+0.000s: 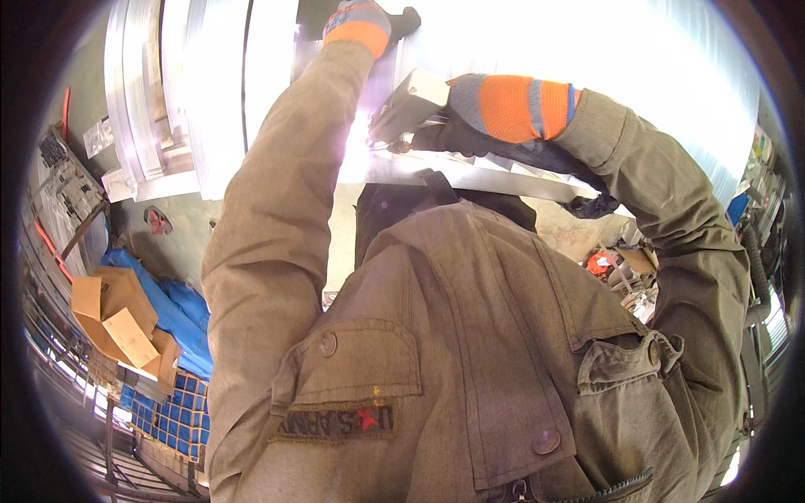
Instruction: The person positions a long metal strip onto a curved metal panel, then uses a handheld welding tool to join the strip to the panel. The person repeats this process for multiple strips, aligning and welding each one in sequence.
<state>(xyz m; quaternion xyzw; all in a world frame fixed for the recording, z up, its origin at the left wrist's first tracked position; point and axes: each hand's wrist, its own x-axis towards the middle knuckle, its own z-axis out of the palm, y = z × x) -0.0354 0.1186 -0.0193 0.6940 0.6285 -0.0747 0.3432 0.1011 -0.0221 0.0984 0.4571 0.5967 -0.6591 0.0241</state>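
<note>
My left hand (359, 27), in a grey and orange glove, reaches to the top edge over bright metal. A dark part, apparently its thumb, sticks out to the right; the other fingers are mostly hidden or cut off. My right hand (507, 107), in a similar glove with dark fingers, is closed around a hand tool with a pale grey boxy head (417, 99). Its exact kind does not show. The head points down and left, close to the edge of a shiny metal piece (511, 181). White and violet glare washes out the surface there.
Long silvery metal profiles (138, 92) lie at upper left. Below them are an open cardboard box (117, 310), blue sheeting (189, 306) and a blue gridded crate (168, 411). Black material (591, 204) hangs under my right forearm. Mixed clutter (625, 272) lies at right.
</note>
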